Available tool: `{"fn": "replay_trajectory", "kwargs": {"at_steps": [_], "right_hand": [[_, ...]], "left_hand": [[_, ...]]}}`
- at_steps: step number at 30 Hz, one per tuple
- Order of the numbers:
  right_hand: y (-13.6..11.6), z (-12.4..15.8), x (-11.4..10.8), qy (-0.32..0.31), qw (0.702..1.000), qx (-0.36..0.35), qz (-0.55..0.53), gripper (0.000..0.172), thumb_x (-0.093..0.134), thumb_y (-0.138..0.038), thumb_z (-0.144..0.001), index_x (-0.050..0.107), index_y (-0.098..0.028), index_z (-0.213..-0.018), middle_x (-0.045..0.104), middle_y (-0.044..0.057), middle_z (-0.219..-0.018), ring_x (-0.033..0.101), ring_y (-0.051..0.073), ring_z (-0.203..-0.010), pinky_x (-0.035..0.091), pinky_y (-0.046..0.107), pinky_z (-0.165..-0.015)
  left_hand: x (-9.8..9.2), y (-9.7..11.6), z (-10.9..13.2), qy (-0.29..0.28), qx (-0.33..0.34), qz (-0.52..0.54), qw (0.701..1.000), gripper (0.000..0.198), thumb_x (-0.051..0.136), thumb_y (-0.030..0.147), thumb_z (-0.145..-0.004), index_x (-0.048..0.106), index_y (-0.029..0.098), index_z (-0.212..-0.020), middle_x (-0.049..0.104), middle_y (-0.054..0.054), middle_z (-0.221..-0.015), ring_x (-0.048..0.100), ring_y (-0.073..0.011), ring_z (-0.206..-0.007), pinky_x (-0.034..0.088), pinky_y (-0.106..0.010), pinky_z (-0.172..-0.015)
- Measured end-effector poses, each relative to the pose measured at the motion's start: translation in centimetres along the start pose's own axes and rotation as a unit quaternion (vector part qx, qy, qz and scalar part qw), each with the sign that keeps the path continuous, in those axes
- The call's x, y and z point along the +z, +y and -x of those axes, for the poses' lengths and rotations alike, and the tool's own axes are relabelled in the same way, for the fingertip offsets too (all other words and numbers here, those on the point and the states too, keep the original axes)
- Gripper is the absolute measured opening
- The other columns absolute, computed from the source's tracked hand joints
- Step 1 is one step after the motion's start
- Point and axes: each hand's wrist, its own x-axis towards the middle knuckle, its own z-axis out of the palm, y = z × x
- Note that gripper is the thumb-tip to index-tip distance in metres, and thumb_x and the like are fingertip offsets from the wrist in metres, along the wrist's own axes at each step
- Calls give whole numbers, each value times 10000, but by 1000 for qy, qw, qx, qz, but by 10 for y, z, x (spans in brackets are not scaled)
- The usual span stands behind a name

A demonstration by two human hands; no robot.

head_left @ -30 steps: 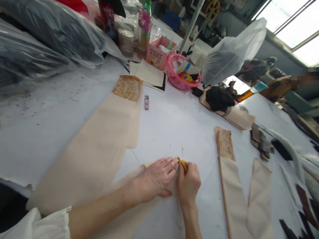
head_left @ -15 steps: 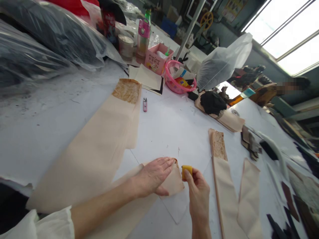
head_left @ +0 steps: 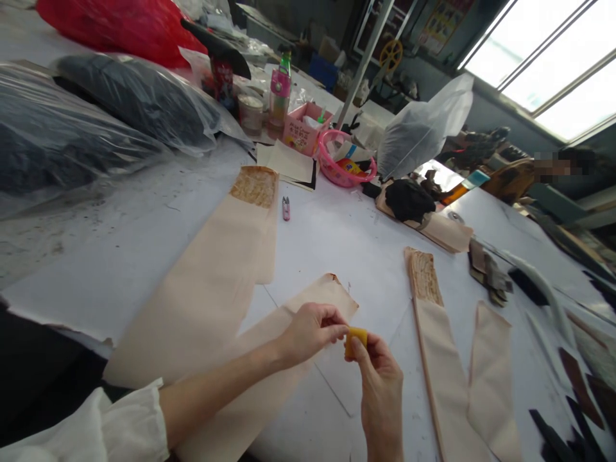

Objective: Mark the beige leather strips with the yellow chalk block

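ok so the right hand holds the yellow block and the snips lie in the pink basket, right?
Not quite: the snips lie on the table, outside the pink basket, as the head view shows. The right hand does hold the yellow block.

There were two bare hands, one left hand [head_left: 310, 333] and one right hand [head_left: 384, 388], and one yellow block [head_left: 357, 341]. Beige stacks with brown-smeared ends numbered two, a left stack [head_left: 202, 276] and a right stack [head_left: 439, 346]. One pair of pink-handled snips [head_left: 286, 210] showed, plus one pink basket [head_left: 341, 179], one pink box [head_left: 301, 133], one red bag [head_left: 125, 25] and one yellow wheel [head_left: 391, 55].
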Motion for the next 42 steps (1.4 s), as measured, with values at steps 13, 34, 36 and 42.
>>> {"fn": "replay_trajectory", "kwargs": {"at_steps": [13, 34, 36, 42], "right_hand": [[-6, 19, 21, 18, 929, 138, -344, 278, 884, -338, -660, 732, -187, -837, 699, 0, -822, 604, 98, -694, 503, 166, -549], [-5, 20, 19, -13, 912, 168, -374, 272, 889, -306, -652, 734, -164, -825, 718, -1, -810, 635, 91, -688, 547, 167, -616], [-5, 20, 20, -25, 916, 160, -366, 259, 874, -312, -677, 729, -165, -834, 716, 6, -832, 627, 94, -704, 542, 175, -639], [-5, 23, 22, -45, 927, 152, -340, 244, 845, -332, -718, 719, -164, -842, 684, 3, -803, 588, 97, -692, 484, 169, -589]], "left_hand": [[13, 3, 18, 24, 64, -69, 995, 228, 556, 366, -916, 525, 164, -815, 610, -3, -665, 589, -127, -612, 432, -211, -564], [0, 5, 25, -55, 37, -28, 997, 292, 559, 444, -917, 505, 163, -856, 559, 27, -658, 521, -94, -586, 387, -192, -553], [0, 1, 25, -38, 29, 7, 999, 338, 644, 465, -862, 492, 164, -890, 577, 25, -664, 545, -99, -588, 396, -191, -544], [3, 4, 24, 6, -4, 63, 998, 340, 753, 404, -758, 565, 133, -841, 622, 1, -667, 576, -106, -573, 434, -207, -538]]}}
